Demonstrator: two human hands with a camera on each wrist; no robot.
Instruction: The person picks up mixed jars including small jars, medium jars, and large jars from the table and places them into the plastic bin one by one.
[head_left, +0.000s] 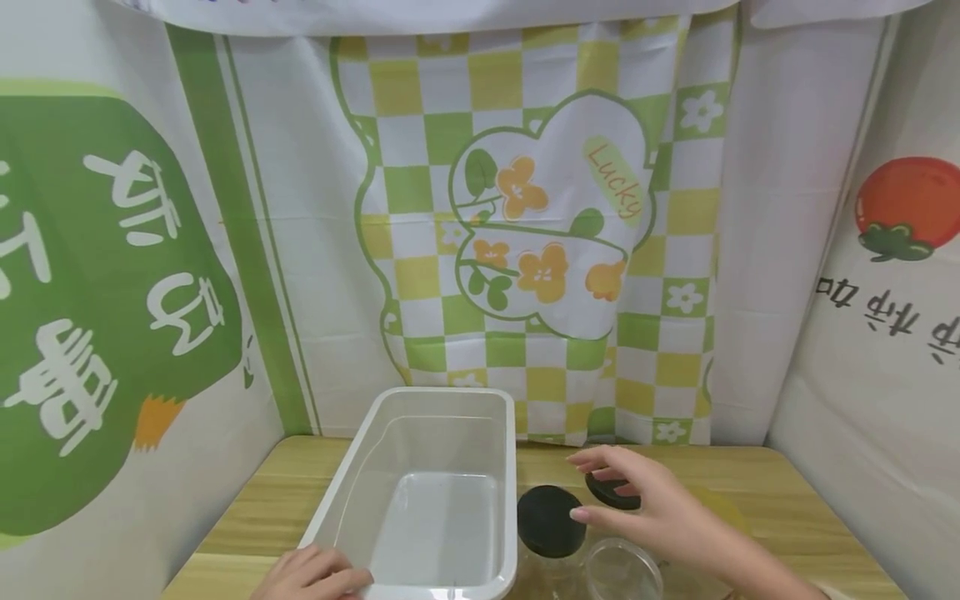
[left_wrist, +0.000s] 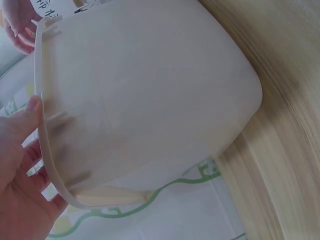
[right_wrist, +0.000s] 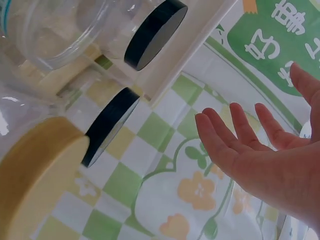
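My left hand grips the near rim of a white plastic bin, thumb and fingers on either side of the rim in the left wrist view. Nothing lies inside the bin. To its right, my right hand hovers over a group of clear jars, fingers spread and holding nothing. Beneath its thumb is a jar with a black lid; a second black lid shows partly behind the fingers. A clear round jar top sits nearer me. In the right wrist view, a jar's yellow lid is close by.
The wooden table carries the bin and jars. A checkered green and yellow printed cloth hangs at the back. Printed white side panels close in the left and right.
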